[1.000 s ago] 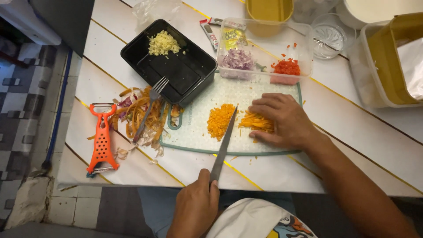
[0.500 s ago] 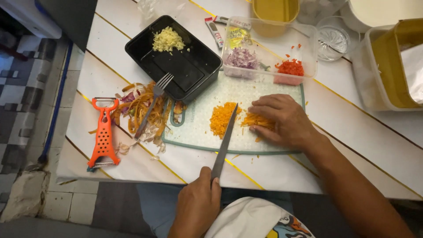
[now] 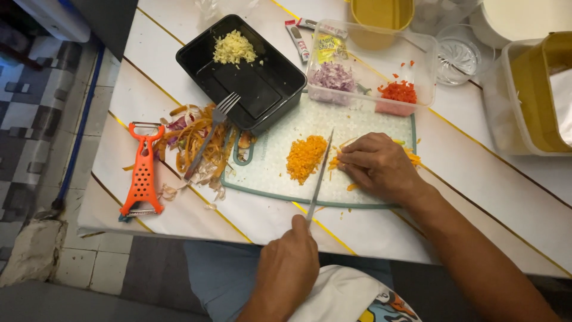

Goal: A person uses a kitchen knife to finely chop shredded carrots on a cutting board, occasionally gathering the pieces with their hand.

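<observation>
My left hand [image 3: 287, 265] grips the handle of a long knife [image 3: 319, 176]. Its blade lies across a pale green cutting board [image 3: 268, 179], between a pile of finely chopped carrot [image 3: 305, 157] and some carrot strips [image 3: 335, 161]. My right hand [image 3: 378, 167] presses down on those strips, fingertips close to the blade. More strips poke out past the hand on its right side.
A black tray [image 3: 262, 89] holds minced ginger [image 3: 233, 49], with a fork [image 3: 210, 134] leaning on its edge over vegetable peelings [image 3: 193, 146]. An orange peeler [image 3: 142, 173] lies left. A clear box [image 3: 369, 59] holds chopped onion and red pieces. Yellow containers stand at the back right.
The knife blade has shifted a little toward the carrot strips and sits upright against them. My right hand stays on the strips. The view has tilted slightly.
</observation>
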